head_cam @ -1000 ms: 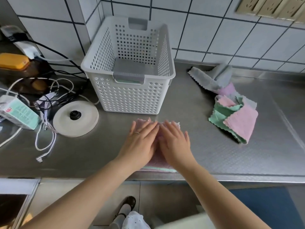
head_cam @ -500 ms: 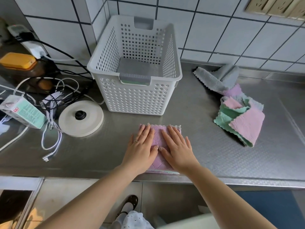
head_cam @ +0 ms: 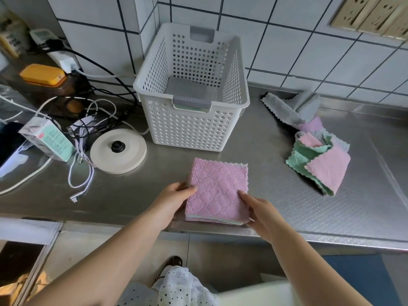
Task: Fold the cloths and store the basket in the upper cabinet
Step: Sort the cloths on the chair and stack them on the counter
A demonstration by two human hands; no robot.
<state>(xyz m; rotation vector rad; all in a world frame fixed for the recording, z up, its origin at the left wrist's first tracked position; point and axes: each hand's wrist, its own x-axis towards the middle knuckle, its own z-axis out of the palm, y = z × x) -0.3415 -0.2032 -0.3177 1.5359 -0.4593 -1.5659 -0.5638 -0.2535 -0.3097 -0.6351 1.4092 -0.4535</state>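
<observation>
Cloth: folded pink cloth (head_cam: 217, 192) lies between both hands, basket (head_cam: 191, 89) directly beyond it.
Fingers: left hand (head_cam: 171, 200) and right hand (head_cam: 259, 209) pinch its side edges.

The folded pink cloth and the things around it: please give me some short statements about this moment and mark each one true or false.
1. Both hands hold the folded pink cloth, the left hand at its left edge and the right hand at its right edge. True.
2. The white basket is empty. False: a folded grey cloth lies inside it.
3. A loose pile of cloths lies to the right of the basket on the steel counter. True.
4. The folded pink cloth is already in the basket. False: it is on the counter, in front of the basket.
5. The round white kettle base is to the right of the basket. False: it is to the left.
</observation>
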